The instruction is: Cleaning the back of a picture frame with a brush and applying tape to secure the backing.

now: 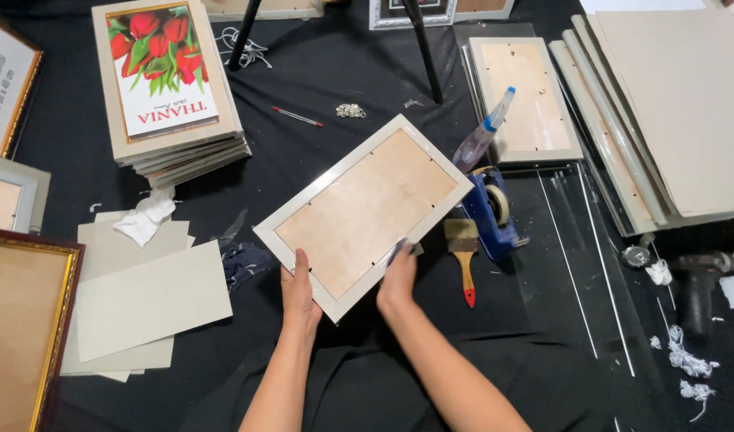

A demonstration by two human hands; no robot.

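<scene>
A light grey picture frame [365, 210] lies face down and turned at an angle on the black table, its brown backing board showing. My left hand [300, 294] grips the frame's near left edge, thumb on the backing board. My right hand [397, 282] holds the near right edge and presses a small dark tool against the frame's rim there; the tool is mostly hidden by my fingers.
A paintbrush [465, 258], a blue tape dispenser [490, 210] and a spray bottle [484, 133] lie right of the frame. A stack of frames with a tulip picture [168, 84] stands far left. Grey cardboard sheets [147, 300] lie left, frames and boards [527, 100] far right.
</scene>
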